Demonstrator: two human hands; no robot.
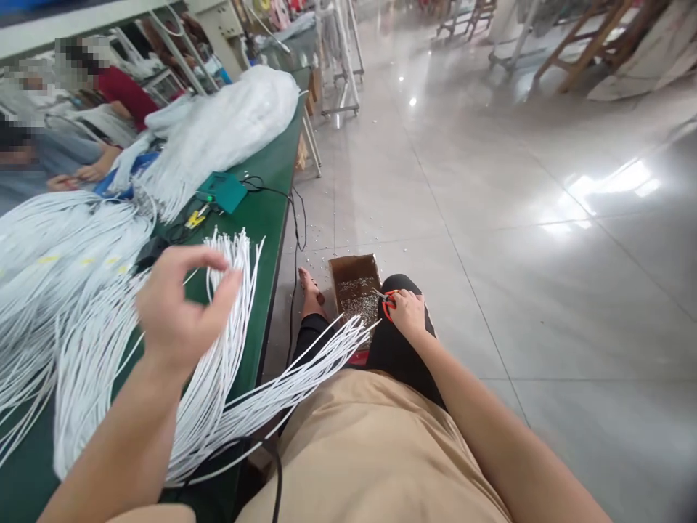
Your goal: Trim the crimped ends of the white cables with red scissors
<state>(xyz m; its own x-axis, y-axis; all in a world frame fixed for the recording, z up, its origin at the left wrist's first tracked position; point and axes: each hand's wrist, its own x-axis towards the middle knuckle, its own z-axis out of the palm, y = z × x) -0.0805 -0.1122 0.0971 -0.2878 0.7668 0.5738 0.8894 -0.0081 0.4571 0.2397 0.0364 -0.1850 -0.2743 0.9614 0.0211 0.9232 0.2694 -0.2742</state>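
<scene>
My left hand (pixel 182 305) is raised over the white wires on the bench, thumb and forefinger brought together in a pinch. Whatever they hold, if anything, is too small to make out. Right behind it lies a bundle of white wires (pixel 239 298), tips toward the far side. Another bunch of white wires (pixel 305 367) hangs over the bench edge across my lap. My right hand (pixel 408 312) rests on my right knee, closed on small scissors (pixel 389 299) with red-orange handles. Their blades point left, over a cardboard box (pixel 356 272) holding many small clippings.
The green bench (pixel 280 171) carries larger wire heaps (pixel 234 109), a teal device (pixel 226 190) and a yellow clip-like piece (pixel 196 216). A black cable (pixel 295 240) hangs off its edge. Co-workers (pixel 123 87) sit across the bench. Clippings dot the tiled floor (pixel 414 240); a wheeled rack (pixel 343 65) stands ahead.
</scene>
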